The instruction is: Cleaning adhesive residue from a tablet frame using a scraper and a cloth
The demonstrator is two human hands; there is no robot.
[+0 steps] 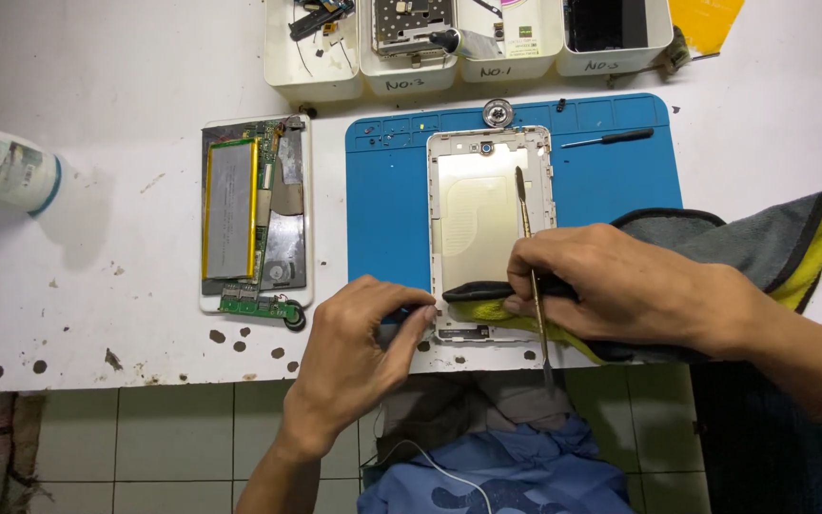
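Observation:
A pale tablet back cover (pixel 487 214) lies inside-up on a blue work mat (pixel 382 200). My left hand (pixel 359 347) pinches the cover's lower left corner at the mat's front edge. My right hand (pixel 620 286) rests over the cover's lower right, holding a thin metal spudger (pixel 528 257) together with a fold of a grey and yellow cloth (pixel 773 243). The spudger's tip lies on the cover's inner face and its other end sticks out past the table edge.
An opened tablet body (pixel 257 217) with battery and circuit boards lies left of the mat. A small screwdriver (pixel 611 139) and a round metal part (pixel 497 112) sit on the mat's far side. White parts bins (pixel 311 81) line the back. A wrapped roll (pixel 2 167) lies far left.

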